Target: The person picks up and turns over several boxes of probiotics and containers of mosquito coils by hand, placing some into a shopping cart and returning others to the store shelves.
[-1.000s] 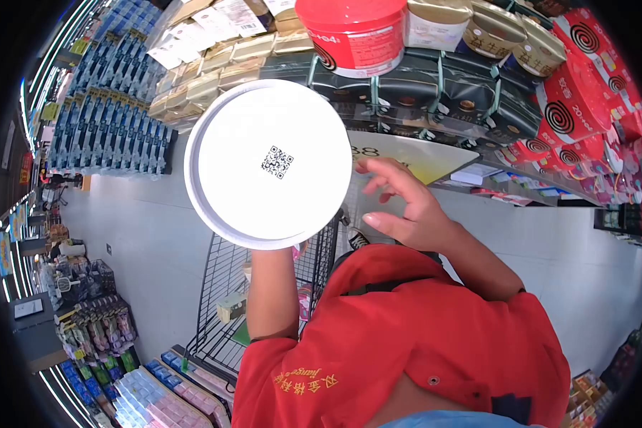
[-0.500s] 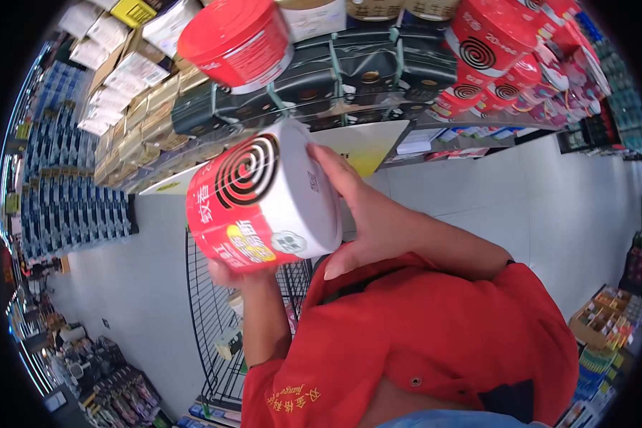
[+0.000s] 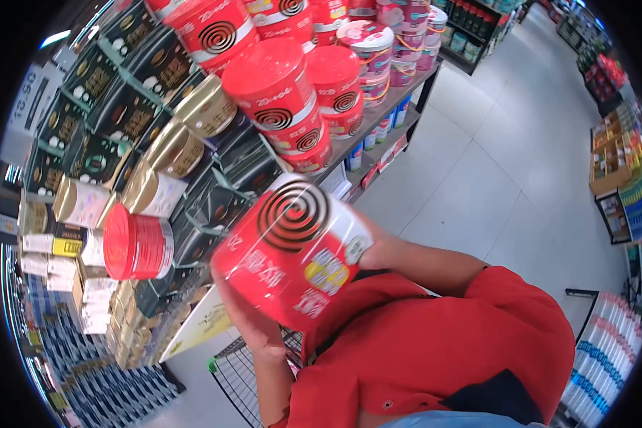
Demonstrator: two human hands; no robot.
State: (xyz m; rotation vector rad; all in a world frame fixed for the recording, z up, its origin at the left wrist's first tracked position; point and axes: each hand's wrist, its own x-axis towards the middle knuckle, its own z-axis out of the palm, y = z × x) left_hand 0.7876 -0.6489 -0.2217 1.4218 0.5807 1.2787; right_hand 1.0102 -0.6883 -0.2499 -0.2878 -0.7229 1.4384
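A red and white tub point(image 3: 292, 250) with a black spiral on its side is held between both hands in front of the red shirt. My left hand point(image 3: 253, 321) wraps round the tub's red end from the left and below. At the white end, my right hand point(image 3: 378, 246) grips from the right, its fingers mostly hidden behind the tub. Another red tub point(image 3: 139, 246) lies on its side on dark packages to the left. Similar red tubs point(image 3: 267, 82) stand stacked on the display beyond.
Dark green packages point(image 3: 128, 107) and gold packs fill the display at left. Pink tubs point(image 3: 369, 50) stand at its far end. A wire cart point(image 3: 239, 378) is below my left arm. Tiled floor point(image 3: 471, 185) lies to the right, with boxed goods point(image 3: 610, 167) beyond.
The view has swung toward the right, so the display now shows on the left. The held tub has turned, with its spiral side facing up more and its white base less visible.
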